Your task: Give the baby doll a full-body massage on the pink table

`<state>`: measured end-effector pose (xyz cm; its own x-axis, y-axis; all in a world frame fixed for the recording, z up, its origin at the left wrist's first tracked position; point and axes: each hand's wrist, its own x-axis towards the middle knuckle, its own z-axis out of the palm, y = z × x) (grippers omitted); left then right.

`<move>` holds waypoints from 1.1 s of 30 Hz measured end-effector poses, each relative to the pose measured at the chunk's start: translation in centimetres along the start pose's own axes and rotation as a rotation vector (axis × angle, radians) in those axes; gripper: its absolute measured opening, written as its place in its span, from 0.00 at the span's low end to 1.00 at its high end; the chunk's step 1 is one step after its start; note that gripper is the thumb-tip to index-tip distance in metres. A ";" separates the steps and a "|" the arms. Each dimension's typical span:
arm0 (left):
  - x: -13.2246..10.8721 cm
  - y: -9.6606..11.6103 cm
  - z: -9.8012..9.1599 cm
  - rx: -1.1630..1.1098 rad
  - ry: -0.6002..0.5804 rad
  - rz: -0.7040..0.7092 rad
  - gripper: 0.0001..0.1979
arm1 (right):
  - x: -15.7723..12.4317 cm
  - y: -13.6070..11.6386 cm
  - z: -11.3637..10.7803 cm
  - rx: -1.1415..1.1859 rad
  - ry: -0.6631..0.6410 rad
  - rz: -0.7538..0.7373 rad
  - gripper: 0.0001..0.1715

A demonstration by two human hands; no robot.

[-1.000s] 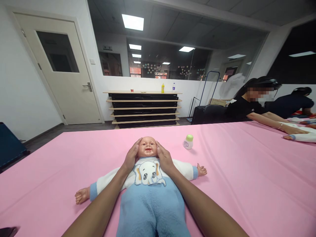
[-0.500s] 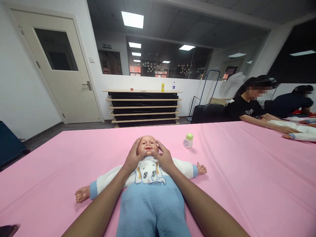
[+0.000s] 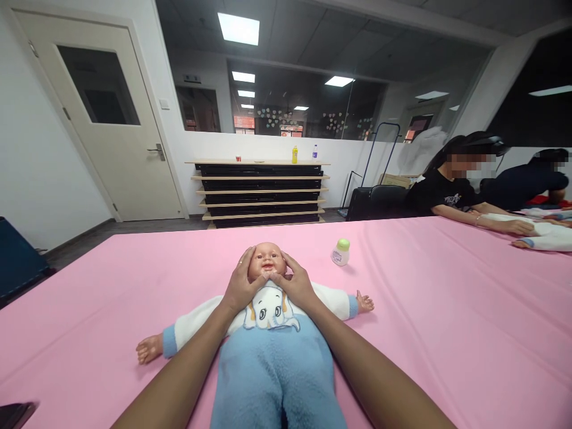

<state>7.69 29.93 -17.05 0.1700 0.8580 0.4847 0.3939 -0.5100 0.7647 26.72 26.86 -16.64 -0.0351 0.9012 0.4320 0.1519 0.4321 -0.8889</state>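
Observation:
A baby doll (image 3: 274, 351) lies face up on a pink cloth, its arms spread to both sides. It wears a white top with an elephant face and blue fleece trousers. My left hand (image 3: 241, 285) cups the left side of the doll's head (image 3: 267, 257), fingers along the cheek and temple. On the other side my right hand (image 3: 296, 283) cups the head the same way. Both thumbs rest at the chin, their tips close together. The fingertips behind the head are partly hidden. To the right of the head stands a small white bottle with a green cap (image 3: 341, 252).
The pink cloth (image 3: 424, 310) covers the wide table. A dark object (image 3: 15, 415) lies at the near left corner. At the far right a person (image 3: 456, 190) handles another doll (image 3: 545, 232). Behind the table are stacked shelves (image 3: 261, 192) and a door (image 3: 96, 143).
My thumbs have moved inward and down from the doll's cheeks, beside the mouth, to its chin. My other fingers stay along the sides of its head. The view has tilted slightly.

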 end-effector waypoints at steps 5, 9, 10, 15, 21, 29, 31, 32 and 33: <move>-0.1 -0.4 0.0 -0.075 0.059 -0.098 0.35 | 0.1 -0.1 -0.2 -0.027 0.041 0.005 0.33; -0.4 0.2 -0.1 0.030 0.066 -0.084 0.40 | -0.1 -0.3 -0.3 -0.065 0.019 0.028 0.44; -0.4 0.4 -0.1 0.072 0.068 -0.076 0.43 | -0.1 -0.4 -0.3 -0.061 0.003 0.039 0.49; -0.4 1.2 -0.1 0.182 0.051 -0.078 0.42 | -0.1 -0.4 -0.3 0.022 -0.010 0.140 0.55; -0.1 1.4 -0.6 -0.037 -0.101 -0.156 0.49 | 0.4 -0.3 -0.5 0.011 -0.090 0.063 0.54; 0.6 1.6 -1.0 -0.450 -0.202 -0.275 0.53 | 0.4 0.0 -0.5 0.045 -0.094 0.069 0.53; 0.5 1.7 -1.1 -0.508 -0.204 -0.293 0.51 | 0.5 0.1 -0.6 0.066 -0.088 0.075 0.51; 0.5 1.8 -1.2 -0.548 -0.207 -0.303 0.50 | 0.5 0.2 -0.6 0.077 -0.089 0.080 0.49; 0.4 1.8 -1.2 -0.595 -0.215 -0.316 0.49 | 0.6 0.2 -0.7 0.089 -0.089 0.085 0.45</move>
<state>7.42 29.30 -14.93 0.3281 0.9321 0.1535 -0.0968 -0.1285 0.9870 27.39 27.45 -16.51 -0.1139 0.9324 0.3431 0.0701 0.3520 -0.9334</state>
